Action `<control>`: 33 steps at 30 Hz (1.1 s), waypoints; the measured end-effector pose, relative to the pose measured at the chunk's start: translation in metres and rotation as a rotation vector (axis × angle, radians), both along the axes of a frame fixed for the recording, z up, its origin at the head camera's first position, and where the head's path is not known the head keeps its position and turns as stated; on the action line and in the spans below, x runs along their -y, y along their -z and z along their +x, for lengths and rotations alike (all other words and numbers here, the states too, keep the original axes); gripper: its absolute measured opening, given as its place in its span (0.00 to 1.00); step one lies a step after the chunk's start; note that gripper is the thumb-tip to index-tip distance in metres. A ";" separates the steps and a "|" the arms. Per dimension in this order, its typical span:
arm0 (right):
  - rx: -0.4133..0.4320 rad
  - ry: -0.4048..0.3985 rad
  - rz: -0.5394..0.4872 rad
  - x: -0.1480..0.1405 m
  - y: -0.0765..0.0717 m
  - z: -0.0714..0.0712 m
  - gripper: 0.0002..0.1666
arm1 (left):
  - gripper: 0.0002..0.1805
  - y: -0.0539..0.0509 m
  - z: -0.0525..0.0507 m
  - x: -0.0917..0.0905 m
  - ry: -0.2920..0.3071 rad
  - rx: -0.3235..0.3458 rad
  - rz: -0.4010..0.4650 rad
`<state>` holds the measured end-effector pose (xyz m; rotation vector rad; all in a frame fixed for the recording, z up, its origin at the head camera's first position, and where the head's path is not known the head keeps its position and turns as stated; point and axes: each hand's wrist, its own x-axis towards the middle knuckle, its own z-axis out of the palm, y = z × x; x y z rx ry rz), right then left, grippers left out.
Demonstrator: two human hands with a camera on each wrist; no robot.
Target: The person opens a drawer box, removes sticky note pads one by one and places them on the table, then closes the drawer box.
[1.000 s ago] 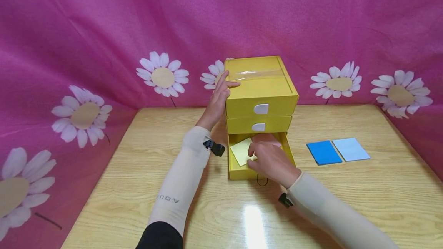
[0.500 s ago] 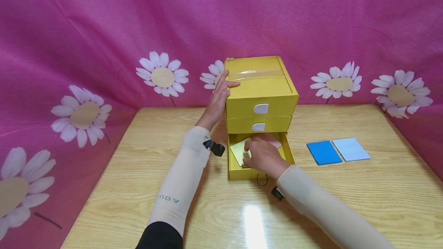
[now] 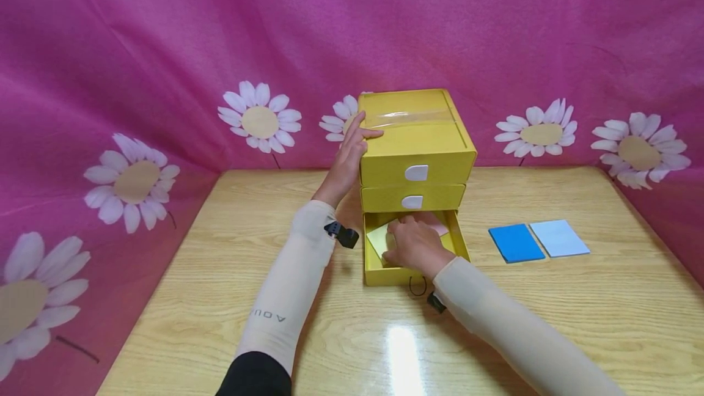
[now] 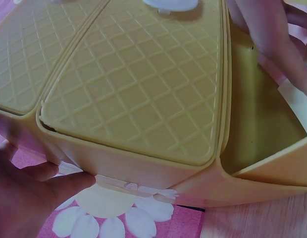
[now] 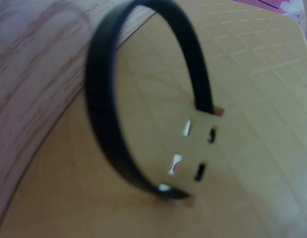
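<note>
A yellow drawer cabinet [image 3: 418, 168] stands near the table's back, its bottom drawer [image 3: 390, 277] pulled out. My left hand [image 3: 346, 162] rests against the cabinet's left upper edge, fingers extended over the top. Inside the drawer lie a pale yellow sticky note pad [image 3: 379, 240] and a pink pad [image 3: 431, 220]. My right hand [image 3: 415, 243] reaches in with bent fingers over the yellow pad and partly covers both pads. In the left wrist view its finger [image 4: 294, 69] meets the yellow pad's edge [image 4: 299, 101]; whether it pinches the pad is hidden.
A blue pad [image 3: 517, 242] and a light blue pad [image 3: 560, 238] lie side by side on the table right of the cabinet. A black loop handle [image 5: 101, 99] sticks out of the drawer front. A pink flowered cloth [image 3: 418, 23] hangs behind.
My right hand has moved left and a little deeper into the drawer, lower over the yellow pad. The left hand and the cabinet have stayed in place.
</note>
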<state>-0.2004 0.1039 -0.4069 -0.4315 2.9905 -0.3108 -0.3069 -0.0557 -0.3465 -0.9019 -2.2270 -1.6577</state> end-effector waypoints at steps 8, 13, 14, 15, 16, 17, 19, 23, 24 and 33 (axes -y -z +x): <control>0.044 0.024 0.048 0.003 0.001 -0.001 0.27 | 0.27 0.001 -0.001 -0.001 -0.009 -0.005 -0.007; 0.064 0.030 0.088 0.006 0.000 -0.002 0.30 | 0.27 0.001 -0.002 -0.001 -0.009 0.002 -0.006; 0.065 0.027 0.094 0.006 -0.001 -0.002 0.31 | 0.27 0.001 -0.002 -0.001 -0.011 0.002 -0.005; 0.063 0.023 0.100 0.007 0.000 -0.002 0.33 | 0.27 0.001 -0.002 -0.001 -0.012 0.004 -0.004; 0.062 0.018 0.105 0.007 0.000 -0.002 0.34 | 0.27 0.001 -0.002 -0.001 -0.013 0.002 -0.005; 0.062 0.013 0.109 0.007 0.000 -0.003 0.36 | 0.27 0.001 -0.002 -0.001 -0.014 0.003 -0.005; 0.061 0.007 0.119 0.008 0.001 -0.003 0.40 | 0.27 0.000 -0.001 0.000 -0.015 0.001 -0.003; 0.060 -0.006 0.157 0.010 0.002 -0.004 0.48 | 0.26 0.001 -0.001 0.000 -0.016 0.005 -0.005; 0.059 -0.009 0.168 0.011 0.003 -0.005 0.49 | 0.26 0.000 -0.001 0.000 -0.018 0.009 -0.005; -0.001 -0.034 0.164 0.013 0.007 -0.005 0.46 | 0.26 0.000 -0.001 0.000 -0.019 0.007 -0.016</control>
